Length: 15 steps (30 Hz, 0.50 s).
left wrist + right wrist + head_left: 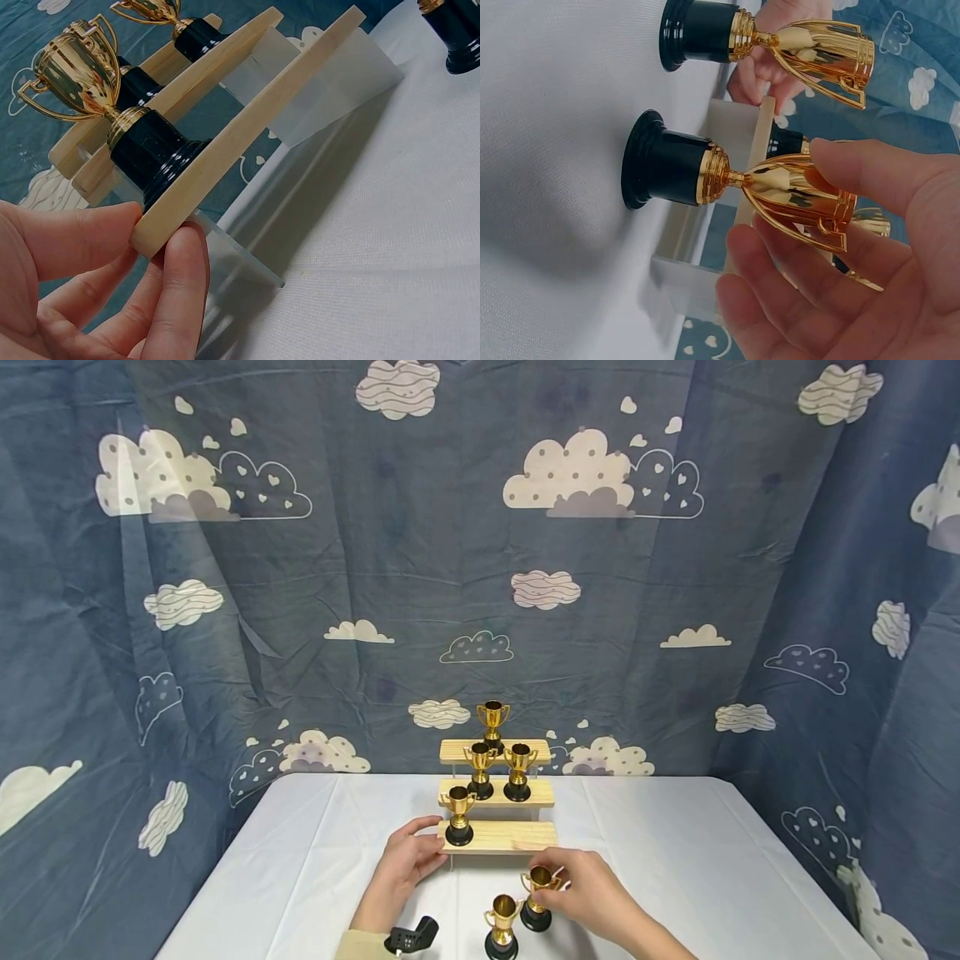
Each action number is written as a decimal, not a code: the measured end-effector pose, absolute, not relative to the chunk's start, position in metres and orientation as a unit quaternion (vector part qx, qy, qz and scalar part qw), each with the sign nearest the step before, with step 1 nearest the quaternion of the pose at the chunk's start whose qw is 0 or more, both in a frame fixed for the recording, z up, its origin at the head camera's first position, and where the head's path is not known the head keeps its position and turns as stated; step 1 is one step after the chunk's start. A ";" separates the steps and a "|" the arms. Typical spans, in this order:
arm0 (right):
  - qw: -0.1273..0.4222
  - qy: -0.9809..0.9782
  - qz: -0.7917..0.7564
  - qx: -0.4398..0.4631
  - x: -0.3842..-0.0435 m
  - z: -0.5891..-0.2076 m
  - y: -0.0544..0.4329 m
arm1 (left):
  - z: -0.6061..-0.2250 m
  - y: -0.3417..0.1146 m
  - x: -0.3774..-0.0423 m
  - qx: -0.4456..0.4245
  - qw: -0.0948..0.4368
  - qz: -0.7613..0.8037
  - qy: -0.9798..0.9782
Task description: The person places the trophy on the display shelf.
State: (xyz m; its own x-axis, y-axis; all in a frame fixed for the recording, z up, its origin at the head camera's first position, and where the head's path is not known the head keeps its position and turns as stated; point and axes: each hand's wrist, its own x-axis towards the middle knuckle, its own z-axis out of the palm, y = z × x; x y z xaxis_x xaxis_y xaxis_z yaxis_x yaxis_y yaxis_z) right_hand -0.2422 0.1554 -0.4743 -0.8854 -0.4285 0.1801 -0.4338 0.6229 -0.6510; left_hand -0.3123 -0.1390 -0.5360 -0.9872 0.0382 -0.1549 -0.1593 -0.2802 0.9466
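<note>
Three-tier wooden stand [498, 837], set on a white tablecloth [652, 835]: its lowest shelf is pinched at the left end between thumb and fingers of the left hand [403, 862]. Gold trophy cup [536, 917], black base: pinched by the right hand [588, 890], upright before the stand; contact with the cloth cannot be told. Second trophy [501, 933]: stood just beside it. Tiers: one trophy borne on top, two in the middle, one at lowest left.
</note>
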 end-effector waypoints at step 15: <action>0.005 -0.901 0.364 0.234 -0.241 -0.474 0.156 | -0.536 -0.139 -0.313 -0.049 0.060 0.801 0.594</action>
State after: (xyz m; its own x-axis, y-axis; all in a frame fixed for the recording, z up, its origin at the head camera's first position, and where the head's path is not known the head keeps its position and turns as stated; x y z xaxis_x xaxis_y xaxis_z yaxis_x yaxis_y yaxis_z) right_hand -0.2413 0.1557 -0.4737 -0.8901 -0.4187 0.1798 -0.4260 0.6247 -0.6544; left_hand -0.3129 -0.1394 -0.5360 -0.9879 0.0373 -0.1505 -0.1548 -0.2882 0.9450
